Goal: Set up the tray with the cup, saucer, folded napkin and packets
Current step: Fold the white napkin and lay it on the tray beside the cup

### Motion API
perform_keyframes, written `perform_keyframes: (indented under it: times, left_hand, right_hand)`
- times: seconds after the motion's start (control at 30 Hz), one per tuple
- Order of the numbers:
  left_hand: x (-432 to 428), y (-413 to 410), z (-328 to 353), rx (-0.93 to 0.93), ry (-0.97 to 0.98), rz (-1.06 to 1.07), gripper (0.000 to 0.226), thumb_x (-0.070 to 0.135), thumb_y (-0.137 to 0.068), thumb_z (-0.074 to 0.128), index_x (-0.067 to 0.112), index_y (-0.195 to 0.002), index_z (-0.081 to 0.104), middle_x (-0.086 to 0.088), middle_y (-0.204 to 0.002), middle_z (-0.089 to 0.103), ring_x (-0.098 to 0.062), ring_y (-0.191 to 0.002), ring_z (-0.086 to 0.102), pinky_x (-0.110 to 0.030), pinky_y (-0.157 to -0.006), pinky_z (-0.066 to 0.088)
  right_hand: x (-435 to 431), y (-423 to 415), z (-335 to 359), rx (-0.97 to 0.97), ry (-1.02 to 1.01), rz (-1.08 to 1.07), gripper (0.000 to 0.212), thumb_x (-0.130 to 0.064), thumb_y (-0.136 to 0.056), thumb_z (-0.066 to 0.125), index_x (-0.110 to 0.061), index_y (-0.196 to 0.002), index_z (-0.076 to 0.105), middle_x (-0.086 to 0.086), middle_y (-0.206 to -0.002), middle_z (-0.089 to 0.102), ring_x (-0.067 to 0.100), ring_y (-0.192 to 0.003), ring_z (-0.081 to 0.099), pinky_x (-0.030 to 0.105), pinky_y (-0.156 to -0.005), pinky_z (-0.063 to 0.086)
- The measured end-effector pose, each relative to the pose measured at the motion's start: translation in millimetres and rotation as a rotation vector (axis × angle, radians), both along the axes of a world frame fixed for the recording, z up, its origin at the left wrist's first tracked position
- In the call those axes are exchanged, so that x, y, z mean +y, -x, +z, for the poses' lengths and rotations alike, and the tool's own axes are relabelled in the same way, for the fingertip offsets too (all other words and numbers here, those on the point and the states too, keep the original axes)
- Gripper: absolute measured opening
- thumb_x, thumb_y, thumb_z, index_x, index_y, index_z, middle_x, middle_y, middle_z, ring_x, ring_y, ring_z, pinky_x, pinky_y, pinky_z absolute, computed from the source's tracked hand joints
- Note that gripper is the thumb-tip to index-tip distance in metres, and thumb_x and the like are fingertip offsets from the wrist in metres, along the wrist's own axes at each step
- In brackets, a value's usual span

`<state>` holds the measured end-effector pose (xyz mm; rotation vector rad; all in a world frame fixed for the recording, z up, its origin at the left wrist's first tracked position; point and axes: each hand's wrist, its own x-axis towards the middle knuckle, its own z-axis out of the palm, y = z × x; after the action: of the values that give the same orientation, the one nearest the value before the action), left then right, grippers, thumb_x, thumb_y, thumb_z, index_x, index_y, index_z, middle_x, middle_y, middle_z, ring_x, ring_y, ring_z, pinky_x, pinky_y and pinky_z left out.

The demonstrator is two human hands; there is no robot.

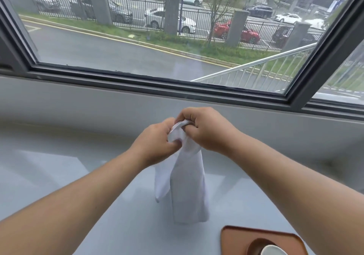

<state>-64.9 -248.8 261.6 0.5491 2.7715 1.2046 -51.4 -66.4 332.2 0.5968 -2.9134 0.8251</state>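
A white cloth napkin (187, 191) hangs in the air above the grey table, its lower end near the tabletop. My left hand (155, 142) and my right hand (204, 128) both pinch its bunched top edge, close together. A brown tray (236, 239) lies at the bottom right. On it stands a brown saucer (256, 245) with a white cup (273, 250) on top, both cut off by the frame's lower edge. No packets are in view.
The grey table (78, 176) runs up to a grey sill (98, 101) below a large window (157, 38). Outside are a road, a fence and parked cars.
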Motion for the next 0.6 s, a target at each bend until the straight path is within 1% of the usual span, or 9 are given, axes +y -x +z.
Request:
perform_keyframes:
  times: [0.03,0.1,0.17,0.23,0.3,0.37,0.4,0.5,0.6]
  left_hand:
    - [1.2,0.7,-2.7,0.009,0.063,0.004,0.018,0.043,-0.081,0.055,0.042,-0.099,0.057,0.017,-0.084,0.070,-0.010,-0.079,0.064,-0.031,-0.061,0.049]
    - [-7.5,1.8,-16.2,-0.128,0.155,0.007,0.008,0.035,-0.083,0.058,0.040,-0.090,0.059,0.016,-0.079,0.070,-0.013,-0.075,0.063,-0.031,-0.057,0.047]
    - [-26.9,2.5,-33.9,-0.251,0.301,0.021,0.004,0.037,-0.086,0.062,0.034,-0.087,0.063,0.012,-0.084,0.071,-0.018,-0.080,0.064,-0.034,-0.064,0.053]
    - [-51.3,5.9,-46.2,-0.240,0.459,0.061,0.018,0.045,-0.091,0.064,0.028,-0.092,0.067,0.008,-0.095,0.073,-0.023,-0.092,0.065,-0.037,-0.075,0.055]
    - [-71.6,12.3,-49.3,-0.146,0.541,0.131,0.028,0.049,-0.097,0.059,0.023,-0.088,0.062,-0.001,-0.098,0.072,-0.030,-0.094,0.065,-0.037,-0.071,0.050]
    - [-85.0,21.1,-41.2,-0.030,0.576,0.162,0.019,0.036,-0.101,0.053,0.022,-0.091,0.060,-0.009,-0.102,0.072,-0.034,-0.093,0.065,-0.038,-0.070,0.046]
    - [-88.9,27.1,-33.3,0.034,0.598,0.155,0.013,0.027,-0.100,0.051,0.023,-0.095,0.062,-0.011,-0.105,0.072,-0.035,-0.094,0.065,-0.039,-0.072,0.047]
    - [-92.4,42.2,4.8,0.227,0.621,0.175,0.016,0.020,-0.096,0.052,0.022,-0.099,0.068,-0.010,-0.106,0.069,-0.037,-0.095,0.065,-0.042,-0.077,0.054]
    - [-95.8,46.4,39.3,0.438,0.507,0.248,0.021,0.019,-0.099,0.055,0.022,-0.105,0.074,-0.010,-0.103,0.071,-0.038,-0.098,0.062,-0.050,-0.081,0.056]
  right_hand:
    - [0.0,-0.9,-1.1,-0.010,0.030,-0.002,0.034,-0.010,-0.082,0.051,-0.030,-0.097,0.075,-0.015,-0.088,0.073,0.008,-0.082,0.064,0.024,-0.067,0.051]
    - [6.6,-1.8,0.9,-0.018,0.114,-0.027,0.035,-0.009,-0.081,0.050,-0.030,-0.095,0.075,-0.018,-0.086,0.073,0.003,-0.083,0.065,0.019,-0.066,0.050]
    - [21.9,-0.3,3.6,0.012,0.131,-0.072,0.035,-0.010,-0.080,0.050,-0.030,-0.093,0.075,-0.017,-0.083,0.073,0.002,-0.080,0.065,0.021,-0.065,0.051]
    - [43.9,3.5,1.8,0.048,0.018,-0.137,0.028,-0.011,-0.082,0.052,-0.027,-0.092,0.073,-0.012,-0.081,0.071,0.013,-0.079,0.064,0.029,-0.065,0.052]
    - [67.3,8.2,-7.3,0.039,-0.185,-0.221,0.016,-0.015,-0.089,0.054,-0.022,-0.083,0.067,-0.006,-0.079,0.067,0.025,-0.081,0.062,0.033,-0.064,0.047]
    - [83.0,9.8,-18.0,0.023,-0.363,-0.295,0.020,-0.018,-0.094,0.054,-0.019,-0.074,0.057,0.003,-0.076,0.063,0.034,-0.083,0.061,0.035,-0.063,0.046]
    - [87.6,10.0,-21.1,0.030,-0.413,-0.325,0.020,-0.018,-0.094,0.053,-0.016,-0.074,0.057,0.006,-0.078,0.064,0.036,-0.083,0.062,0.037,-0.065,0.049]
    - [95.4,10.0,-17.0,0.154,-0.423,-0.400,0.018,-0.016,-0.094,0.051,-0.014,-0.086,0.067,0.011,-0.088,0.071,0.038,-0.085,0.063,0.039,-0.068,0.052]
    - [100.9,4.5,-4.3,0.340,-0.349,-0.436,0.020,-0.013,-0.093,0.052,-0.015,-0.094,0.072,0.010,-0.094,0.074,0.039,-0.088,0.065,0.040,-0.069,0.051]
